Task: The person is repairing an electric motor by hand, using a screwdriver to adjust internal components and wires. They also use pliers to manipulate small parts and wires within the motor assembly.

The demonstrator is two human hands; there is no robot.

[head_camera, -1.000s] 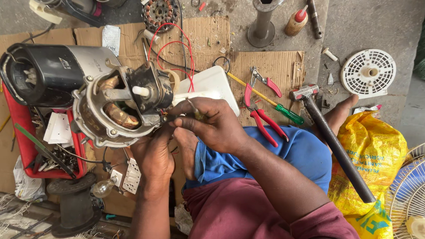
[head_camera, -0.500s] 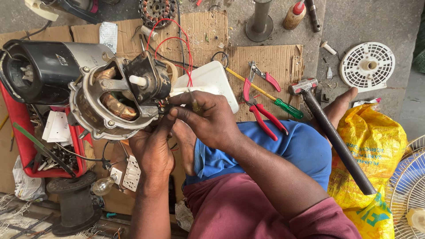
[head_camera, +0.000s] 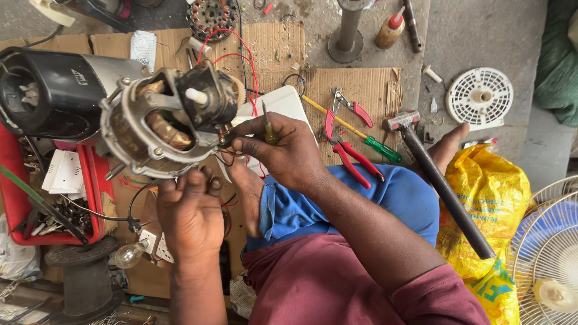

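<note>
A fan motor [head_camera: 162, 120] with copper windings and a white shaft rests on a black housing [head_camera: 54, 90] at the left. My left hand [head_camera: 189, 216] cups the motor's lower rim from below. My right hand [head_camera: 280, 150] grips a small yellow-handled screwdriver [head_camera: 268, 127], and its fingertips pinch thin wires at the motor's right edge. Red wires [head_camera: 247, 66] loop up from the motor over the cardboard.
Red-handled pliers [head_camera: 349, 153], a green-and-yellow screwdriver [head_camera: 361, 135] and a hammer [head_camera: 439, 180] lie on cardboard to the right. A white fan hub [head_camera: 480, 97], a yellow bag [head_camera: 487, 204], a fan guard [head_camera: 551, 253], a red parts tray [head_camera: 18, 204], a bulb [head_camera: 129, 256].
The view has drifted so the motor sits lower and nearer. My right hand has stayed at the motor's wires. My left hand has slid slightly lower under the rim.
</note>
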